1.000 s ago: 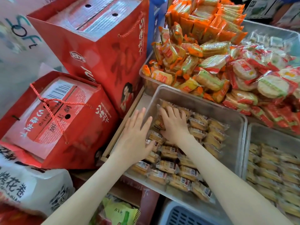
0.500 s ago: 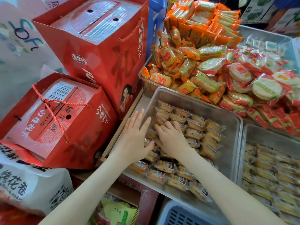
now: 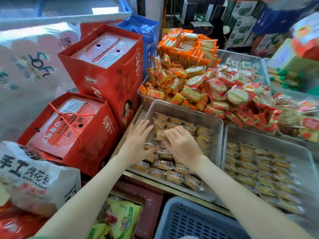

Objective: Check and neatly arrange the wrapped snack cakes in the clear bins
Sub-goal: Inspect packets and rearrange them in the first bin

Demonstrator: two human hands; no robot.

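A clear bin (image 3: 216, 133) in the middle holds several rows of brown wrapped snack cakes (image 3: 174, 176). My left hand (image 3: 138, 144) lies flat with spread fingers on the cakes at the bin's left side. My right hand (image 3: 181, 144) rests on the cakes beside it, fingers curled over one tilted cake (image 3: 159, 134) between the two hands. Whether the fingers grip that cake is blurred. A second clear bin (image 3: 269, 135) on the right holds the same cakes in neat rows.
Two red gift boxes (image 3: 107, 69) (image 3: 69, 130) stand left of the bin. Behind it, a bin is heaped with orange and red wrapped snacks (image 3: 198, 87). A grey slatted crate (image 3: 189, 221) sits below, and a white bag (image 3: 31, 176) lies at the lower left.
My right hand pulled back from the far rows toward the bin's middle, close to my left hand. The camera tilted up, showing more of the shop behind.
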